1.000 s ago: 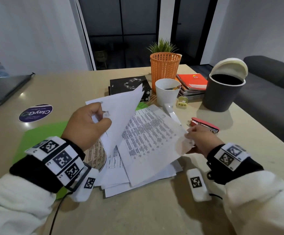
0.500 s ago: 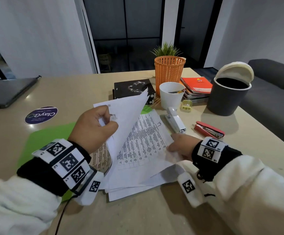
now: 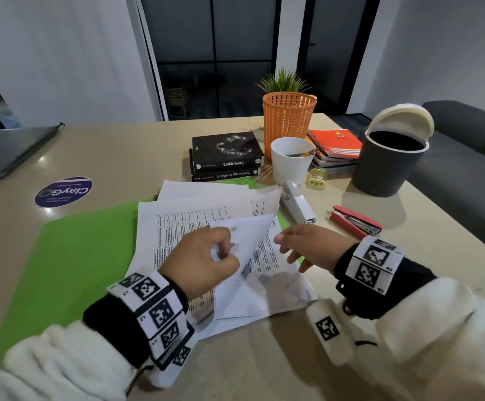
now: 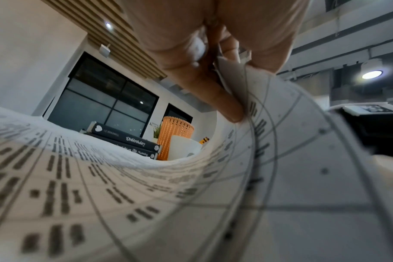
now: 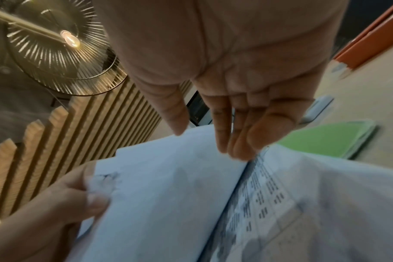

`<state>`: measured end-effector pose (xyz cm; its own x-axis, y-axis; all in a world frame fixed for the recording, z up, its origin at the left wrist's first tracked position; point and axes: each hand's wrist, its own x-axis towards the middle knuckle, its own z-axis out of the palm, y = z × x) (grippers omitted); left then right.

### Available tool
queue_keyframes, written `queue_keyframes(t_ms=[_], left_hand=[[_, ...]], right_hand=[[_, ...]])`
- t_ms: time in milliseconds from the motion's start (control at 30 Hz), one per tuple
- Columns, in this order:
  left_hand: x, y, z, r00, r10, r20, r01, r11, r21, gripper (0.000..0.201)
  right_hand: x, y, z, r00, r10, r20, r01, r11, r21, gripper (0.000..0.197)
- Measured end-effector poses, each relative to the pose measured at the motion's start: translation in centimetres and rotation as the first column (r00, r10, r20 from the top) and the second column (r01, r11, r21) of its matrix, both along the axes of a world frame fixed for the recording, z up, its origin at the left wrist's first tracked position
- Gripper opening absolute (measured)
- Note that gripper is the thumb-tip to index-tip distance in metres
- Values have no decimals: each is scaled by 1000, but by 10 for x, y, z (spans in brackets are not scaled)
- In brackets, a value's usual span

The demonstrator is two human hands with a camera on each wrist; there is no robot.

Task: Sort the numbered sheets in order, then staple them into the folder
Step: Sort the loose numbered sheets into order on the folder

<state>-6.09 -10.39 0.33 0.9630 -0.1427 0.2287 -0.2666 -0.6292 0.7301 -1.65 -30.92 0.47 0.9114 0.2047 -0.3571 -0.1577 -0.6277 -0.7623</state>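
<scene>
my left hand pinches a lifted sheet by its corner above the loose stack on the green folder, my right hand hovers empty with straight fingers, so tugging could crease the corner or slide the unpinned pages out of order.

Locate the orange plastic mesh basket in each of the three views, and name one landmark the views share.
Head: the orange plastic mesh basket stands at upper centre, behind the white cup and right of the black books.
Left wrist: the basket shows mid-frame, in the gap above the curled printed sheet, with cup and books beside it.
Right wrist: not in it.
Shared landmark: the sheet pinched by the left hand.
</scene>
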Motion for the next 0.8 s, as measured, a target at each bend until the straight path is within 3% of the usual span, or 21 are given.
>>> queue_keyframes(t_ms=[167, 267, 433, 633, 800], left_hand=[[1, -2, -3, 997, -65, -31, 67, 995, 75, 32], [-1, -2, -8, 986, -114, -119, 126, 987, 100, 29], [-7, -5, -14, 929, -208, -306, 246, 965, 90, 12], [-3, -3, 3, 917, -209, -339, 289, 935, 204, 15], [5, 6, 12, 916, -198, -349, 313, 897, 313, 16]], right_hand=[[-8, 12, -5, 982, 49, -182, -27, 992, 122, 28], [-9, 19, -12, 971, 16, -239, 21, 988, 150, 31], [-9, 14, -20, 967, -52, -249, 95, 982, 165, 42], [-11, 8, -26, 945, -95, -312, 175, 956, 237, 29], [-13, 5, -29, 946, -81, -315, 153, 965, 211, 41]])
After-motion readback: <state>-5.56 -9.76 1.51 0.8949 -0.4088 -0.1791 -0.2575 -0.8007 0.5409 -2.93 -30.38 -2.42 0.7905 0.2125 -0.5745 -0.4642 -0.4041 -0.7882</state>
